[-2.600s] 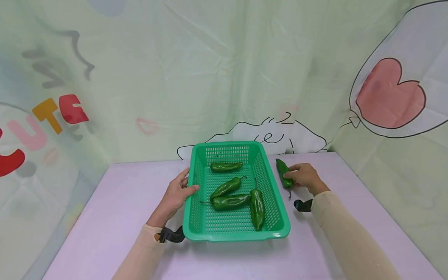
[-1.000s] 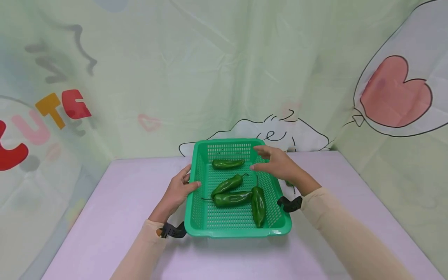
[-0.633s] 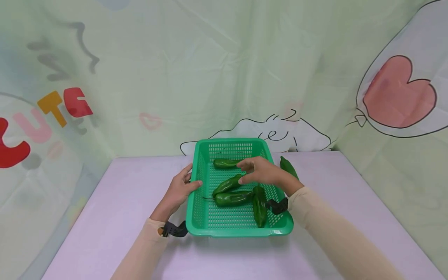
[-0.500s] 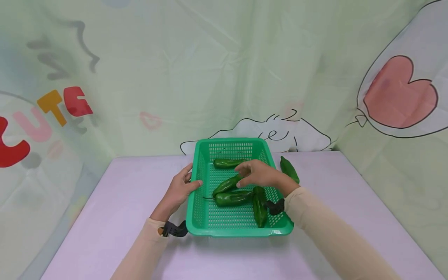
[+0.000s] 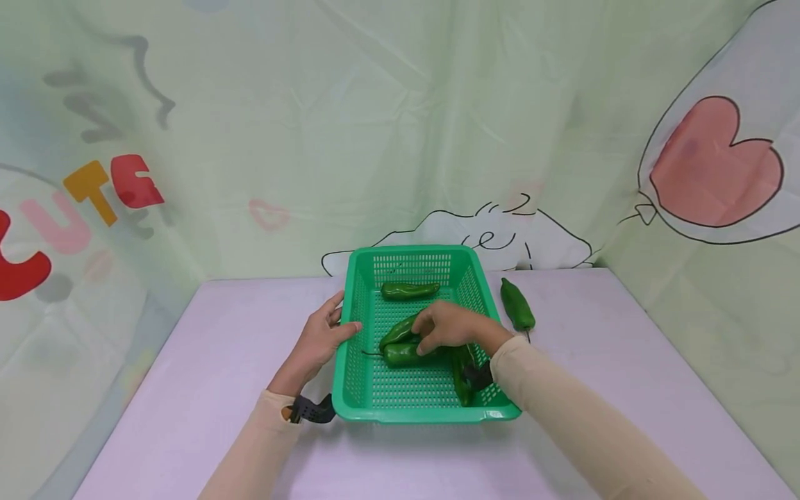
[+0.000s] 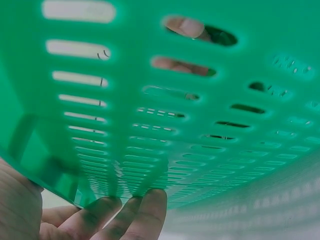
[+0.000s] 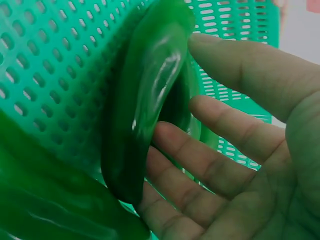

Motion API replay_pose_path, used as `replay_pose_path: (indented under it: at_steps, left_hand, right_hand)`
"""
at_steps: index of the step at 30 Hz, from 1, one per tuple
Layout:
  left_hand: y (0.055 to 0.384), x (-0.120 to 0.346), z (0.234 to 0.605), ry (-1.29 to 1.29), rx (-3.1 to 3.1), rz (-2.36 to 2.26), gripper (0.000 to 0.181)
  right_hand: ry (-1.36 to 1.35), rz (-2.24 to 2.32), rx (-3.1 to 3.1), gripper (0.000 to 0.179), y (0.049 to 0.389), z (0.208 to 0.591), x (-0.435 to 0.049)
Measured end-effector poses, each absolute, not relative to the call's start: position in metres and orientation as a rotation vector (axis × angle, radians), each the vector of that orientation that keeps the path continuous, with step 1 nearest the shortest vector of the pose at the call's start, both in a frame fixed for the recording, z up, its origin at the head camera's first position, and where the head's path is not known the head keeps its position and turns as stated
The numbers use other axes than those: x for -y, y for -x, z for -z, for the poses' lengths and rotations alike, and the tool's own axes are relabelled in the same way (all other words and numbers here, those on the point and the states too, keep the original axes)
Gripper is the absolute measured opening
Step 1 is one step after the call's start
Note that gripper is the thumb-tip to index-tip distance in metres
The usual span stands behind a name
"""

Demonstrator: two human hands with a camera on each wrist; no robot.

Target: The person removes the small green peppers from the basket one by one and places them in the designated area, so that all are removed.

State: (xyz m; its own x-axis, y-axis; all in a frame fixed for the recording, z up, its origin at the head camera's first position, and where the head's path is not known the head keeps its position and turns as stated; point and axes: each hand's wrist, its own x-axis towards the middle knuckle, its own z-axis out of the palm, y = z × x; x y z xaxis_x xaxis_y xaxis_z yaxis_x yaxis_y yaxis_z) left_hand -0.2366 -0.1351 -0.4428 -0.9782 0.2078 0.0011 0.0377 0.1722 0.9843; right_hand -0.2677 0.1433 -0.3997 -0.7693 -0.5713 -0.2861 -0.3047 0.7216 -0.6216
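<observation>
A green plastic basket (image 5: 425, 417) is held at its left side by my left hand (image 5: 315, 347), thumb over the rim. Fingers of that hand (image 6: 145, 212) lie under the perforated base in the left wrist view. My right hand (image 5: 450, 328) reaches inside, over a long green chili pepper (image 5: 403, 355). In the right wrist view, the thumb and spread fingertips are right at this glossy pepper (image 7: 145, 105), not wrapped round it. Another pepper (image 5: 398, 332) lies just behind, and one (image 5: 461, 382) is partly hidden below the right wrist. A further pepper (image 5: 409, 291) lies near the back wall.
On the pale table (image 5: 250, 333), a single green pepper (image 5: 516, 304) lies right of the basket, stem toward me. A printed curtain (image 5: 350, 139) hangs behind the table and along both sides. Black camera mounts sit at both wrists.
My right hand let go of the pepper on the table at right, crossed over the basket rim and came down among the peppers inside. My left hand kept its grip.
</observation>
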Motion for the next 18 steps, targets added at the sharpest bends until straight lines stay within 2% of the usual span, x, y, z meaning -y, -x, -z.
replay_pose_path:
  at_steps: [18]
  left_hand:
    - [0.235, 0.135, 0.442, -0.232, -2.303, -1.921, 0.083]
  right_hand:
    - [0.644, 0.652, -2.522, 0.042, 0.266, 0.409, -0.131]
